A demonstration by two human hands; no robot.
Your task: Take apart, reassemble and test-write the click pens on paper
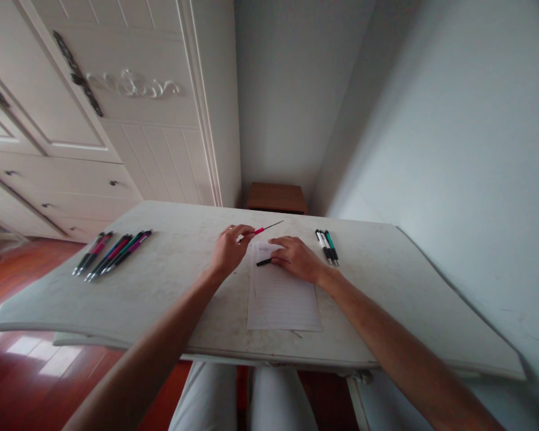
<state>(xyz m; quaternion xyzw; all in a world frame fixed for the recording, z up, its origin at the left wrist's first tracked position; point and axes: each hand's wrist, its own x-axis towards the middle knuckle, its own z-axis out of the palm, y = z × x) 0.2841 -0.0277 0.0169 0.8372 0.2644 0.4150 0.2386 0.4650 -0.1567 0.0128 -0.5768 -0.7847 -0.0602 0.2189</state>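
Note:
Above the far end of a lined paper sheet (pixel 285 302), my left hand (pixel 232 246) pinches a pink pen barrel (pixel 259 231). A thin dark refill (pixel 275 224) sticks out of the barrel toward the right. My right hand (pixel 296 258) rests low over the paper, its fingers closed around a short black pen part (pixel 264 262) whose end points left. The fingers cover the rest of this part. The two hands are close but apart.
Several pens (pixel 112 254) with dark grips lie in a row at the table's left. White and green pens (pixel 327 246) lie right of the paper. The white table (pixel 175 323) borders a wall (pixel 453 149) on the right. Behind are a white wardrobe (pixel 161 155) and a brown wooden piece (pixel 276 196).

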